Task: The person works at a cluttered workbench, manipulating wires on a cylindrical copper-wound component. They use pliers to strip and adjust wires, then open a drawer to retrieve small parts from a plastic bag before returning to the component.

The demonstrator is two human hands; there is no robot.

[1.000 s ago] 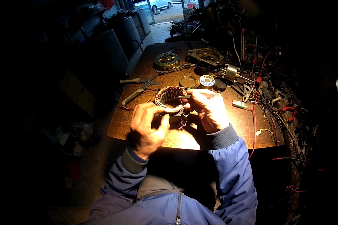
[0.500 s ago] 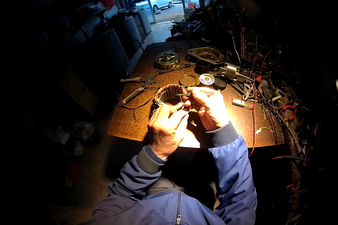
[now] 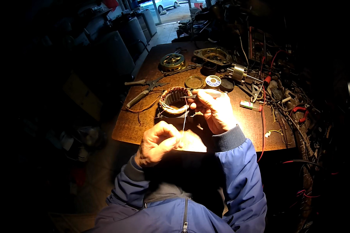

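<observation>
A motor stator (image 3: 169, 110), a ring with copper windings on its rim and dark slots inside, stands on the wooden table in front of me. My right hand (image 3: 216, 112) is closed around slim metal tweezers (image 3: 188, 96), whose pointed tip reaches over the stator's right rim. A thin white cord (image 3: 184, 124) runs from that rim down toward me. Its lower end is pinched between the fingers of my left hand (image 3: 156, 144), near the table's front edge. Between my hands the cord looks nearly straight.
Left of the stator lie pliers (image 3: 140, 98) with pale handles. Behind it are a round brass-coloured housing (image 3: 172, 62), a larger flanged housing (image 3: 212, 55) and a solder spool (image 3: 213, 81). A rotor (image 3: 239, 72), a small cylinder (image 3: 251, 105) and tangled wires (image 3: 287, 112) crowd the right.
My left hand has pulled back from the stator toward me and left, drawing the white cord out. The right hand with the tweezers has stayed nearly in place.
</observation>
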